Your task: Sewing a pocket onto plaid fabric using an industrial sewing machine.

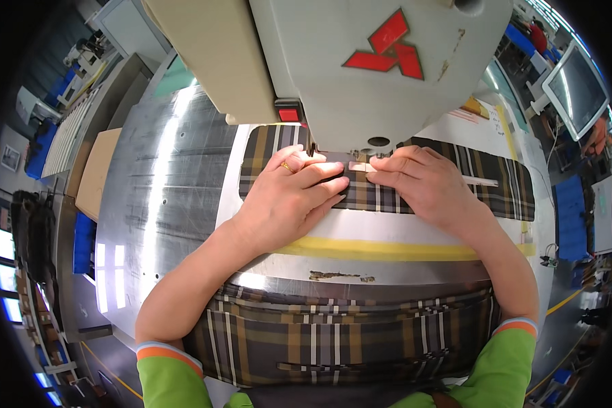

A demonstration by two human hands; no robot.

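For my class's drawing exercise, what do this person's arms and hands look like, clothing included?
The bright green sleeves end in orange bands edged with light blue, leaving the forearms bare. The left hand, ungloved, wears a gold-coloured ring; the right hand is ungloved too, with no ring showing.
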